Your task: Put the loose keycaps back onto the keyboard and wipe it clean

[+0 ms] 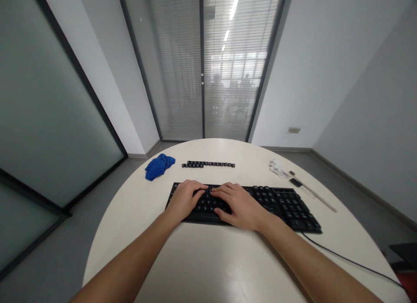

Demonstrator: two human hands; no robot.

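Under the left grip and right grip lies the keyboard. The right's thumb and fingers are apart; whether the left's meet, I cannot tell. Most keys look seated; loose keys, lined up beyond both grips, sit off it.

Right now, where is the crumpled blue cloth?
In the head view, the blue cloth lies on the round cream table near its far left edge, left of small black keycaps.

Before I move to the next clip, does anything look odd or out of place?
Yes: loose black keycaps sit in rows on the table beyond the keyboard, odd because they normally stay fitted to one.
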